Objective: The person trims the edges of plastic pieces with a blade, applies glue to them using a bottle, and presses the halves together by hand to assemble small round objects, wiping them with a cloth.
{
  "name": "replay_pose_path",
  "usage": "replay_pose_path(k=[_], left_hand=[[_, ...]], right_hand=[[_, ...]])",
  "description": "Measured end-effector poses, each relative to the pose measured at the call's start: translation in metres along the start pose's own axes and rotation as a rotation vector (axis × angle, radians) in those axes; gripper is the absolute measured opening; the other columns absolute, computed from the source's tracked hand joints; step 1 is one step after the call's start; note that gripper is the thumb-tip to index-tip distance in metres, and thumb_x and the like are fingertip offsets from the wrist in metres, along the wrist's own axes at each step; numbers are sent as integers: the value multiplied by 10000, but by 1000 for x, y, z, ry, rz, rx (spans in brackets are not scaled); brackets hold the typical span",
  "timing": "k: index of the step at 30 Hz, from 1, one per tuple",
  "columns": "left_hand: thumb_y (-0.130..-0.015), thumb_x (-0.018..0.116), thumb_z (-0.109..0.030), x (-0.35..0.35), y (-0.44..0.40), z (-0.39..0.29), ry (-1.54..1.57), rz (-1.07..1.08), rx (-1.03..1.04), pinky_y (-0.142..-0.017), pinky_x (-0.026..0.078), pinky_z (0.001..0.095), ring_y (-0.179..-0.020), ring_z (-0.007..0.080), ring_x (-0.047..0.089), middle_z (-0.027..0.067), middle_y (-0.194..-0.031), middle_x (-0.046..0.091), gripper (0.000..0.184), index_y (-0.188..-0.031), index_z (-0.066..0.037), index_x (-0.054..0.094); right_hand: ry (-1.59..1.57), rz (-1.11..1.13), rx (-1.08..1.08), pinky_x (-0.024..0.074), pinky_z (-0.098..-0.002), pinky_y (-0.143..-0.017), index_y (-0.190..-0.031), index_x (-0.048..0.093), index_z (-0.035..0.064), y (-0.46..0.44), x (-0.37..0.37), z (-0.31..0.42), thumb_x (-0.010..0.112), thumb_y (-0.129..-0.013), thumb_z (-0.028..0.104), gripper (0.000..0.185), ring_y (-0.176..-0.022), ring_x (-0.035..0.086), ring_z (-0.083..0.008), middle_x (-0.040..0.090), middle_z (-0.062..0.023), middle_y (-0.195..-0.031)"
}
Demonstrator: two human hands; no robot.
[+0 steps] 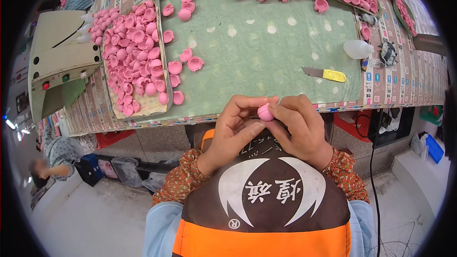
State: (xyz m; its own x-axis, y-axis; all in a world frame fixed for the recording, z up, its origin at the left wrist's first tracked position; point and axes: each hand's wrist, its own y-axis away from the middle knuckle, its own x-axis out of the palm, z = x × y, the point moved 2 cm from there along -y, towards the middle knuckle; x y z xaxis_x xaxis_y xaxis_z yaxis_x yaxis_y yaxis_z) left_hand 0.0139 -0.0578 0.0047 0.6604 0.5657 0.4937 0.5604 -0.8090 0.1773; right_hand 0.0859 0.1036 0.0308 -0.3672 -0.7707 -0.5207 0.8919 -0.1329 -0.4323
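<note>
A small round pink piece (pixel 265 113), with a seam line across it, is held between my two hands just in front of the table edge. My left hand (pixel 233 126) has its fingers curled and its fingertips and thumb at the piece's left side. From the other side, my right hand (pixel 301 126) pinches it with thumb and forefinger. Loose pink half-shells (pixel 194 64) lie on the green cloth (pixel 247 57) ahead and to the left. To the right rests a blade with a yellow-wrapped handle (pixel 334 75).
A tray (pixel 167 85) heaped with pink pieces stands at the left, near a beige machine (pixel 64 62) with buttons. More filled trays line the back. A white squeeze bottle (pixel 358 49) lies at the right. Another person (pixel 59 154) is at the far left.
</note>
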Motion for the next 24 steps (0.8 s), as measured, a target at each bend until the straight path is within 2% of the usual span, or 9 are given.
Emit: replay_pose_path(k=[4, 7, 9, 12, 14, 24], left_hand=[[-945, 613, 65, 3, 2, 2, 29, -37, -26, -1033, 511, 322, -1249, 191, 560, 189, -1398, 523, 425, -1320, -2, 425], [-949, 619, 54, 0, 4, 7, 15, -76, -20, -1014, 522, 311, -1208, 171, 577, 177, -1352, 544, 410, -1308, -2, 429], [-952, 620, 47, 0, 5, 8, 7, -91, -2, -1005, 525, 306, -1192, 163, 583, 169, -1327, 555, 398, -1302, -1, 436], [-952, 643, 15, 0, 6, 6, -75, -128, 31, -982, 530, 301, -1141, 162, 616, 153, -1265, 598, 375, -1282, 4, 466], [-942, 664, -5, -2, 8, 4, -271, -96, 43, -982, 504, 316, -1127, 180, 617, 141, -1215, 608, 388, -1279, 3, 473], [-906, 736, -74, -8, 10, 4, -563, -61, 180, -896, 511, 292, -1031, 170, 636, 128, -1135, 637, 352, -1204, 7, 566]], right_hand=[[-20, -38, 2, 532, -324, -645, -1134, 620, 24, 9, 6, -5, 840, -711, 1, 477, -779, 628, -249, 616, -141, -960], [-30, 31, 89, 532, -317, -673, -1134, 616, 23, 9, 6, -7, 827, -712, -2, 473, -820, 619, -238, 600, -149, -985], [-175, 53, 216, 531, -308, -694, -1133, 617, 15, 9, 4, -7, 801, -714, -19, 459, -854, 615, -227, 585, -155, -1009], [-202, 72, 236, 529, -306, -699, -1115, 631, 5, 4, 1, -7, 782, -711, -38, 434, -849, 617, -219, 578, -149, -1007], [-206, 70, 220, 527, -304, -698, -1097, 642, 3, 7, 3, -9, 779, -710, -37, 413, -844, 618, -221, 579, -147, -1001], [-276, 82, 211, 509, -306, -660, -983, 690, -5, 12, 3, -15, 787, -690, -22, 309, -782, 646, -231, 631, -128, -924]])
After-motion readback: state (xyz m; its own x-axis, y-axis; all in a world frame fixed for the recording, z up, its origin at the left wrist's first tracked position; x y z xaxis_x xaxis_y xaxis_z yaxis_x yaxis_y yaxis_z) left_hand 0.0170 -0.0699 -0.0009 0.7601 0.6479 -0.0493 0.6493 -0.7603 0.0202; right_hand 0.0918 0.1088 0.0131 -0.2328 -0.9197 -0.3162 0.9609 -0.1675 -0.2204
